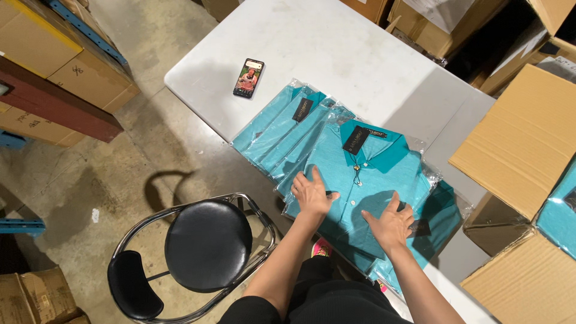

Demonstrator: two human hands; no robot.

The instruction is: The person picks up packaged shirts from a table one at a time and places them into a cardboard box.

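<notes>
Left hand (311, 195) and right hand (391, 224) lay open, flat on bagged teal polo shirt (366, 180), near edge of white worktop (336, 54)

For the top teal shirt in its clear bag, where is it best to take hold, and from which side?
Probably at the two side edges of the top bagged shirt, near its lower half, coming from the near table edge. It lies flat, collar pointing away, and the left hand and right hand already rest flat there. The slippery bag overhangs the stack.
</notes>
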